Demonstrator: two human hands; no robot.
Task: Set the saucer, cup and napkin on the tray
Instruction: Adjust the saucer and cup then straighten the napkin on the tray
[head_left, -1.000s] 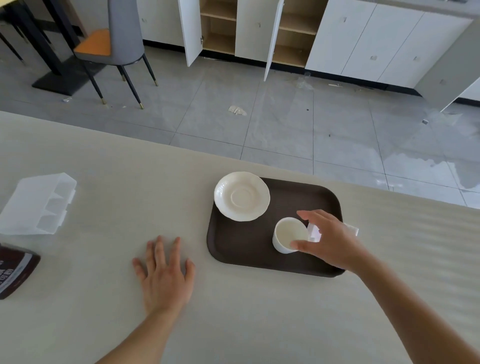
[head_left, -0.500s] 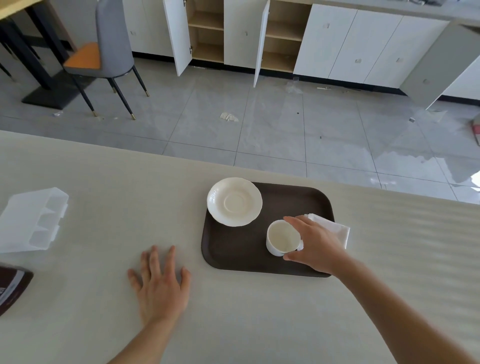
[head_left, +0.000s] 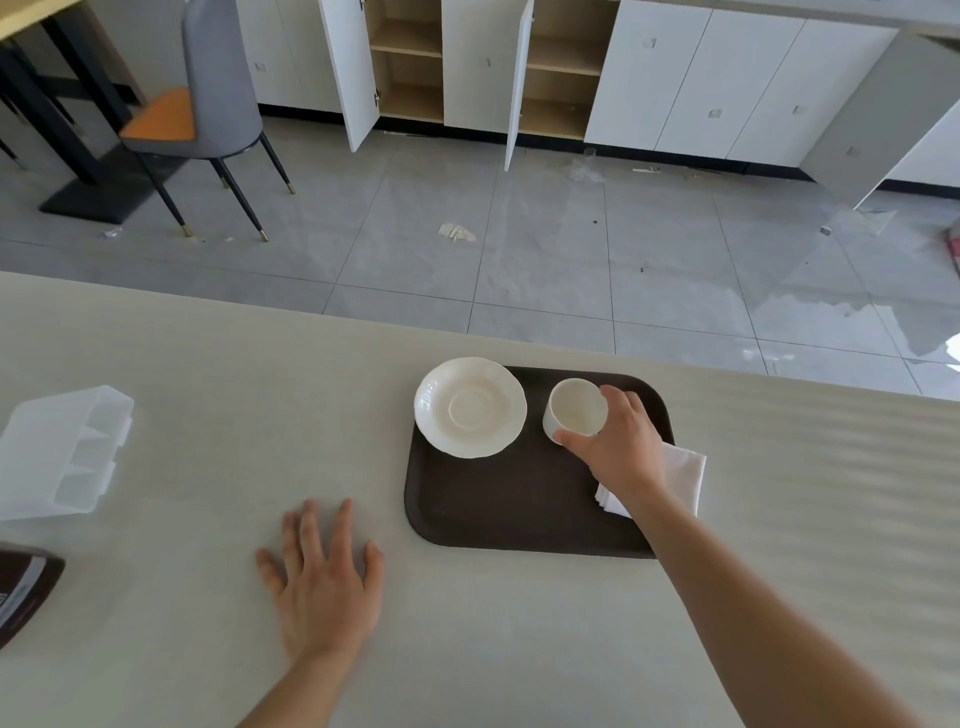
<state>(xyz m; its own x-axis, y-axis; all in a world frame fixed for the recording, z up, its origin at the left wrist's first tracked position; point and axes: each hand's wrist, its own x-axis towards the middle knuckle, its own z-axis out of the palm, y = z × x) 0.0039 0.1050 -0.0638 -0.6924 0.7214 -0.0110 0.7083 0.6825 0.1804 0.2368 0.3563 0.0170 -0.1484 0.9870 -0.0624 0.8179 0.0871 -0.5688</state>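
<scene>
A dark brown tray (head_left: 498, 509) lies on the pale table. A white saucer (head_left: 470, 407) sits on its far left corner, overhanging the rim a little. Just right of the saucer is a white cup (head_left: 574, 413), held at its rim by my right hand (head_left: 618, 447). Whether the cup touches the tray I cannot tell. A folded white napkin (head_left: 680, 473) lies across the tray's right edge, partly under my right wrist. My left hand (head_left: 322, 577) rests flat on the table, fingers spread, left of the tray's near corner.
A clear plastic divided box (head_left: 62, 452) stands at the table's left, and a dark brown packet (head_left: 23, 587) lies at the left edge. The table's far edge runs just behind the tray, with tiled floor, a chair (head_left: 208, 114) and open cabinets beyond.
My right hand has carried the cup from the tray's middle right toward the far side, beside the saucer. More of the napkin shows now. My left hand stays flat.
</scene>
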